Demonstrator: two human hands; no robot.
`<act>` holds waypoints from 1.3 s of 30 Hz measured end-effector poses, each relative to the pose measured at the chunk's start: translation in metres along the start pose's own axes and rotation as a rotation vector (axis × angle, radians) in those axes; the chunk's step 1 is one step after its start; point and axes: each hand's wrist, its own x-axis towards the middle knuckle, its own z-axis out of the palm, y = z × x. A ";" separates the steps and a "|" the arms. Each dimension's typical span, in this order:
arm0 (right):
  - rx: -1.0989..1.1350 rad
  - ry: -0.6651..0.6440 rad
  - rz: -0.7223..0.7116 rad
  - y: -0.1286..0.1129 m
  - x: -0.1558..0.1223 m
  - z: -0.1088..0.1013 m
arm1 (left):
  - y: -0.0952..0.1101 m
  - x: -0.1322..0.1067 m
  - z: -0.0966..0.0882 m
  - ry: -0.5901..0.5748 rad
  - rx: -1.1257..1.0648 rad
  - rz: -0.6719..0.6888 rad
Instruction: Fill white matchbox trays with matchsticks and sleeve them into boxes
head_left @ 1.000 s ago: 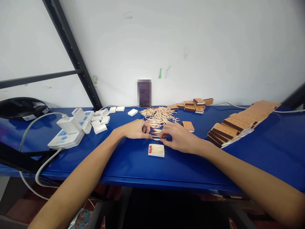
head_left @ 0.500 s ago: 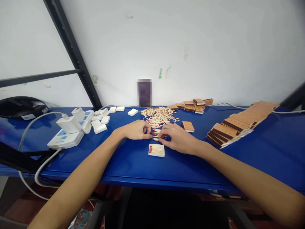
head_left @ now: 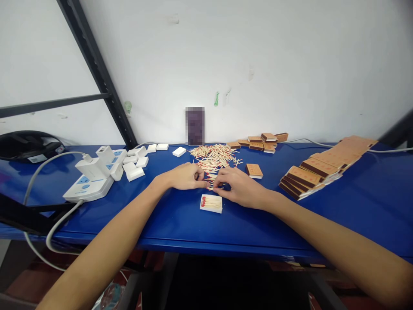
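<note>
Loose matches (head_left: 211, 177) lay btwn L hand (head_left: 189, 176) & R hand (head_left: 237, 185), roughly L–R. Fingers curled in; couldn't tell if pinching any. Match tray (head_left: 211, 204) sat on desk (head_left: 180, 224), near side of both, long axis L–R, R hand slightly closer.

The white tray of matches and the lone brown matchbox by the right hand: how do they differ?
The white tray is open, showing red-tipped matches; the brown matchbox is covered. The tray lies nearer the viewer; the matchbox farther back. Both rest on the blue table.
</note>
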 end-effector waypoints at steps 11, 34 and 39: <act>0.004 -0.003 -0.007 -0.001 0.000 0.000 | -0.001 0.000 0.001 0.001 0.036 0.004; 0.042 0.006 0.015 0.002 0.003 0.002 | -0.007 0.003 0.001 0.016 0.026 0.078; 0.068 0.036 0.020 0.000 0.002 0.000 | -0.009 0.004 0.003 0.042 0.046 0.069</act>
